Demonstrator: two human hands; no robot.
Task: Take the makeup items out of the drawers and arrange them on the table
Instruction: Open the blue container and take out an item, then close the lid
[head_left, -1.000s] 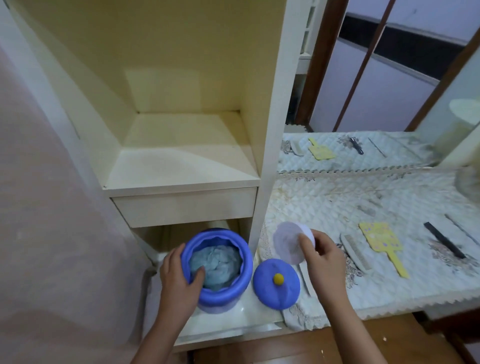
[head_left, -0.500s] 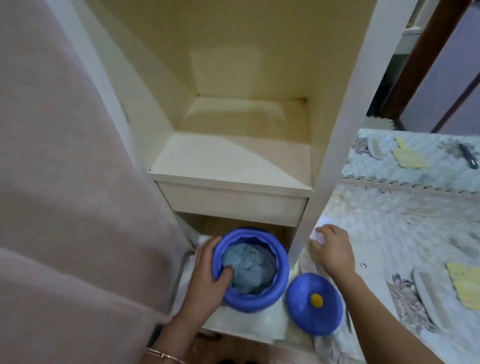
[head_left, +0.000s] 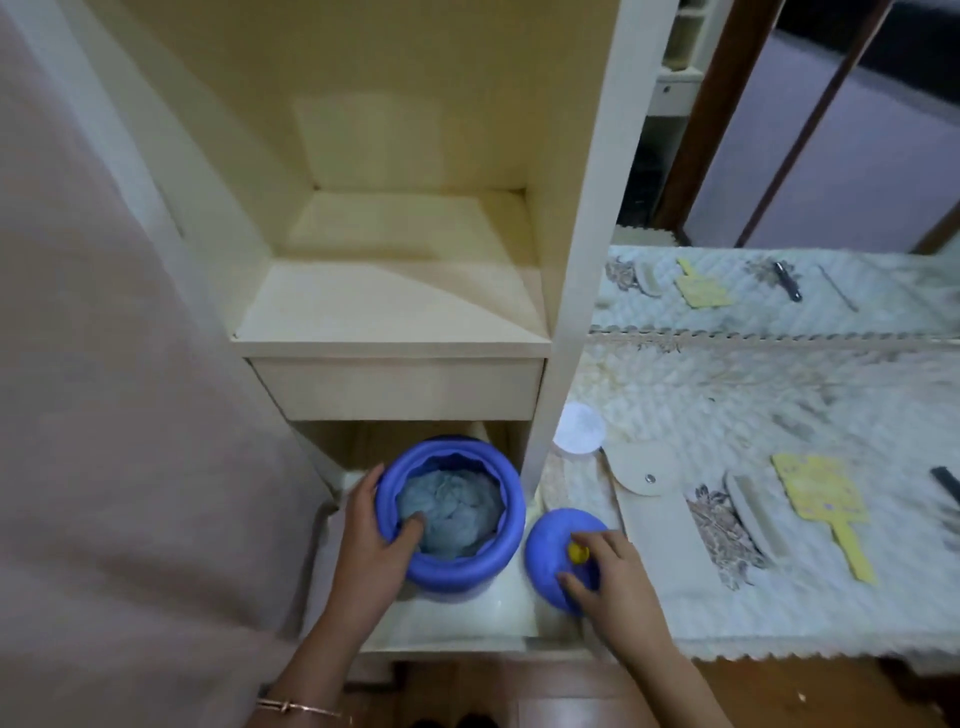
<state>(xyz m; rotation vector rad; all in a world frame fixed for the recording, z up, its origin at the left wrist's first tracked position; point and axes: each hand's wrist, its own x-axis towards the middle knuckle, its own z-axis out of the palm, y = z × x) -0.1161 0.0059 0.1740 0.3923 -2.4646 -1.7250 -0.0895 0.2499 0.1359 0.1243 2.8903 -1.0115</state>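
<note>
A round blue jar (head_left: 451, 514) stands open in the pulled-out lower drawer (head_left: 457, 618), with crumpled pale blue stuffing inside. My left hand (head_left: 376, 540) grips its rim, thumb inside. The jar's blue lid (head_left: 556, 551) with a yellow knob lies just right of it. My right hand (head_left: 605, 571) grips that lid, thumb at its near edge and fingers by the knob. A round white pad (head_left: 579, 428) lies on the quilted table cover (head_left: 727, 405) by the cabinet post.
On the table cover lie a cream pouch with a snap (head_left: 644, 475), a pale comb (head_left: 750, 501), a yellow hand mirror (head_left: 826, 499) and a dark comb (head_left: 945, 480). A wall mirror behind reflects them. A pink curtain (head_left: 104, 364) hangs left. An upper drawer (head_left: 395, 387) is closed.
My right hand set the white pad down on the table cover and came back to take hold of the blue lid. My left hand kept its grip on the jar.
</note>
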